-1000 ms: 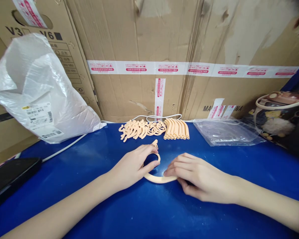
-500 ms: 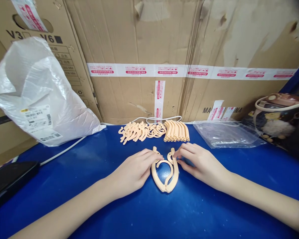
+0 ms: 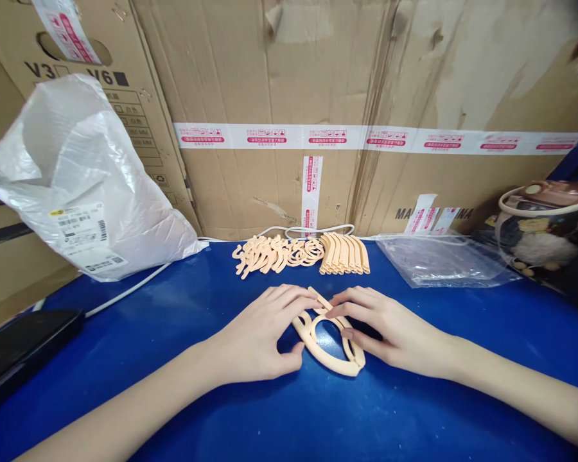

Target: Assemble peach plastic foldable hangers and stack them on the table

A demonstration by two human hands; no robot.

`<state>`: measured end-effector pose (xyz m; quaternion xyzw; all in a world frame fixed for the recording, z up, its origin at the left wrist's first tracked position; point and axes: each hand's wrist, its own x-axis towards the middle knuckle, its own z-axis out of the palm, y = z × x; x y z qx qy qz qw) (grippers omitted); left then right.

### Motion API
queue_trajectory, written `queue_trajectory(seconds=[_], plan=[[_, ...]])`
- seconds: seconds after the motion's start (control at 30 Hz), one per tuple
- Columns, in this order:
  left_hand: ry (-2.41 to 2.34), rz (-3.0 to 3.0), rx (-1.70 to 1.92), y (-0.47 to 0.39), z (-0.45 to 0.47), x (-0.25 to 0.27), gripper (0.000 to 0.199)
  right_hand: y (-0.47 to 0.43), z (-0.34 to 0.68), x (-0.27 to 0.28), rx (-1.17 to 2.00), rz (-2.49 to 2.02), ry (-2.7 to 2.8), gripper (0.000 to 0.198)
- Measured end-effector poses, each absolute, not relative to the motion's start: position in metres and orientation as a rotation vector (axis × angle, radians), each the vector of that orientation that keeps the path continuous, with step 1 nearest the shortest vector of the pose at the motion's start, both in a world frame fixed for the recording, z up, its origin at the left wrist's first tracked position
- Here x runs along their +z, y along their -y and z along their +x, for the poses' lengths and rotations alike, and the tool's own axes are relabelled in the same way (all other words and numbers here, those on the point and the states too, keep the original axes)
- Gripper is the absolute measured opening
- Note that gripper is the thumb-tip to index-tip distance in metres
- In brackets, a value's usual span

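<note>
A beige plastic folding hanger (image 3: 334, 366) lies tilted on the blue table, its two curved arms folded together around a rounded hook piece. My left hand (image 3: 264, 330) grips its upper left side, fingertips over the top end and the thumb lower down near the left arm. From the other side, my right hand (image 3: 390, 327) has its fingers bent onto the right arm, with the thumb by the inner hook. The fingers hide parts of the upper end.
Behind the hands lie a pile of beige hooks (image 3: 260, 255), several ring-like pieces (image 3: 306, 252) and a row of hanger arms (image 3: 344, 253). A clear plastic bag (image 3: 443, 263) is at right, a white bag (image 3: 87, 186) and black phone-like device (image 3: 29, 346) at left. Cardboard (image 3: 270, 179) stands behind.
The hanger has turned, its joined lower end swinging to the right. My right hand's fingers have moved over its right arm, and my left thumb has spread away from the fingers.
</note>
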<state>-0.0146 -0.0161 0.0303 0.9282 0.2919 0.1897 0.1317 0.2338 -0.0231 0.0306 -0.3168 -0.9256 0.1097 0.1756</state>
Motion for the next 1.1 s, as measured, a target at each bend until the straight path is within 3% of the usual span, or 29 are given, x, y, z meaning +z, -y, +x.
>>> queue_trajectory(seconds=[0.13, 0.33, 0.5, 0.6, 0.77, 1.1], plan=[[-0.805, 2.701, 0.474, 0.017, -0.014, 0.028, 0.063, 0.022, 0.235, 0.027, 0.53, -0.859, 2.55, 0.027], [-0.906, 2.835, 0.605, 0.017, -0.013, 0.031, 0.059, 0.015, 0.238, 0.024, 0.707, -1.163, 2.252, 0.031], [-0.945, 2.985, 0.814, 0.014, -0.015, 0.031, 0.058, 0.008, 0.238, 0.028, 1.321, -1.171, 1.925, 0.035], [-0.946, 3.049, 0.803, 0.015, -0.015, 0.031, 0.067, 0.01, 0.237, 0.029, 1.487, -1.157, 1.765, 0.034], [-0.919, 3.127, 0.769, 0.014, -0.015, 0.031, 0.081, 0.015, 0.235, 0.031, 1.579, -1.167, 1.687, 0.031], [-0.901, 3.131, 0.751, 0.018, -0.012, 0.029, 0.079, 0.014, 0.232, 0.029, 1.486, -1.117, 1.795, 0.034]])
